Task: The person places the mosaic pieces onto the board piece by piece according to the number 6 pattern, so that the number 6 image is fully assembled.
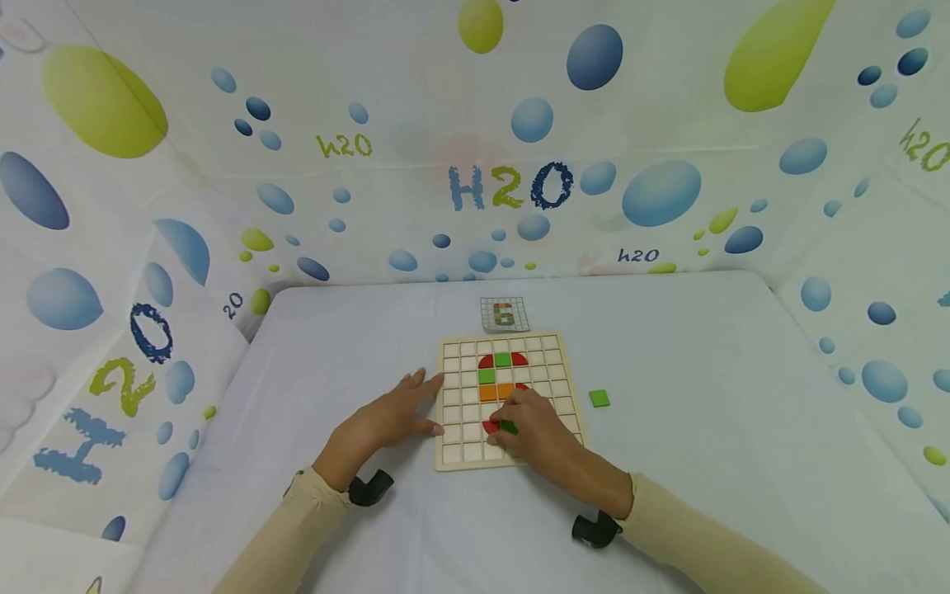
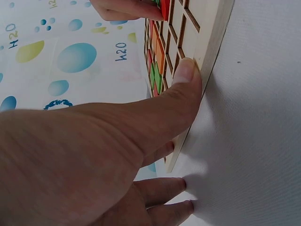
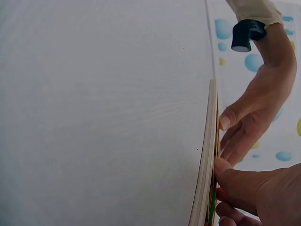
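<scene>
A wooden grid board [image 1: 453, 454] lies on the table with coloured tiles in several of its squares. My left hand [image 1: 401, 408] is at the board's left edge, fingers spread and relaxed, the thumb resting on the rim in the left wrist view. Over the board's lower part, my right hand [image 1: 536, 433] pinches a red rounded tile [image 1: 490, 427] between thumb and fingertips, right at the grid. Beside it a green tile [image 1: 508, 426] shows under the fingers. Further up sit orange tiles [image 1: 488, 393], a green tile [image 1: 502, 360] and a red rounded tile [image 1: 519, 360]. My right hand hides some squares.
A loose green square tile [image 1: 599, 398] lies on the table right of the board. Behind the board is a small pattern card [image 1: 505, 314] showing a coloured figure on a grid. A white cloth [image 1: 705, 412] covers the table, and printed curtains [image 1: 416, 148] surround it.
</scene>
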The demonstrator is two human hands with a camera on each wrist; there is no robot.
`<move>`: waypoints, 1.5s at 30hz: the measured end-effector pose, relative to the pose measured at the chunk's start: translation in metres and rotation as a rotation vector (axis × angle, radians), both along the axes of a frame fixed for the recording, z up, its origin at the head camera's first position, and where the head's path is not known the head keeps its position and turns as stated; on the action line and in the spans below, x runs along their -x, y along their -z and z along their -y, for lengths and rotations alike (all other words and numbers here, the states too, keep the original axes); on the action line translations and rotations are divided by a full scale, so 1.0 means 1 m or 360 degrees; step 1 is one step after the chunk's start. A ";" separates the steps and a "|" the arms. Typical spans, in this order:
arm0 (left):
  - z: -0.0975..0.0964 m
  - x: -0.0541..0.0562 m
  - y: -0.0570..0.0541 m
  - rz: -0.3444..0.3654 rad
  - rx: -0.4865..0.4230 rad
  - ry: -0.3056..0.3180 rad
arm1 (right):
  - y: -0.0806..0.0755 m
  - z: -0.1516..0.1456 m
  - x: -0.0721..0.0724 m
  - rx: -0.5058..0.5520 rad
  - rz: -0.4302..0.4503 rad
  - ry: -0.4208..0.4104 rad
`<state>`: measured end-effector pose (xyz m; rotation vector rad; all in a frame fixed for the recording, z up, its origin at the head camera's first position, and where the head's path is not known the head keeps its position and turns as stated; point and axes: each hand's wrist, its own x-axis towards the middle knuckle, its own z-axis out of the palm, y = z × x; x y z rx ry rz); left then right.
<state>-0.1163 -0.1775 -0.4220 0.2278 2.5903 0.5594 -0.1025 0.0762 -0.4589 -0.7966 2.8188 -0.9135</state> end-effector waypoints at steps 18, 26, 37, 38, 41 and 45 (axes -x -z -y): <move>0.000 0.001 0.001 0.0000 -0.0001 -0.0004 | 0.000 -0.004 0.001 0.0055 -0.0067 -0.0031; -0.001 0.001 0.000 0.0001 -0.0006 -0.0004 | -0.002 -0.012 0.002 0.0076 -0.0056 -0.0014; 0.001 0.000 -0.001 -0.0003 -0.0004 0.0005 | -0.014 -0.038 0.016 0.0082 0.0080 0.0003; 0.001 0.000 -0.001 -0.0003 -0.0003 0.0006 | -0.015 -0.041 0.017 0.0094 0.0095 0.0015; 0.001 0.000 0.000 -0.0001 -0.0001 0.0005 | -0.017 -0.055 0.021 0.0118 0.0107 0.0046; 0.001 0.000 0.001 -0.0006 -0.0002 0.0003 | -0.016 -0.074 0.024 0.0182 0.0102 0.0079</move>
